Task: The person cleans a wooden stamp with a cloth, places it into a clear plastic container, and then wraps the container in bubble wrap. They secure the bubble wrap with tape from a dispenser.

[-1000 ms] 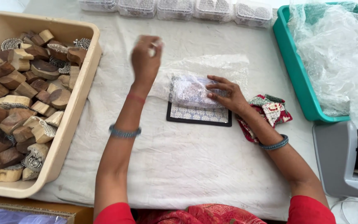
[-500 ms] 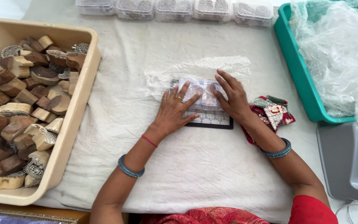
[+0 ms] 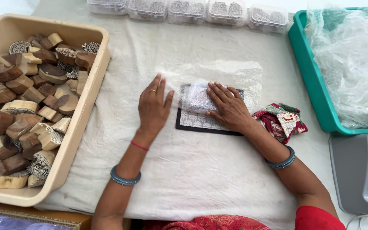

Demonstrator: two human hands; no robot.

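- The right hand [image 3: 228, 106] lies flat, fingers spread, on a small block wrapped in clear plastic [image 3: 197, 97]; its grip is open, pressing down and pinching nothing.
- The wrapped block sits on a dark-edged patterned pad [image 3: 201, 122] near the middle of the table [image 3: 184, 179], which is covered with a white cloth.
- The left hand [image 3: 153, 108] rests palm down just left of the pad, fingers spread, its fingertips on the edge of a clear plastic sheet [image 3: 231, 72] that spreads out behind the block; its grip is open too.
- A folded red patterned cloth [image 3: 282, 120] lies just right of the right wrist.
- A beige tub [image 3: 88, 110] on the left is heaped with carved wooden stamp blocks [image 3: 26, 106].
- A teal bin [image 3: 309, 81] on the right holds crumpled clear plastic [image 3: 350, 59].
- A row of clear lidded boxes [image 3: 188, 9] stands along the far edge.
- A grey machine [image 3: 356, 174] sits at the near right corner.
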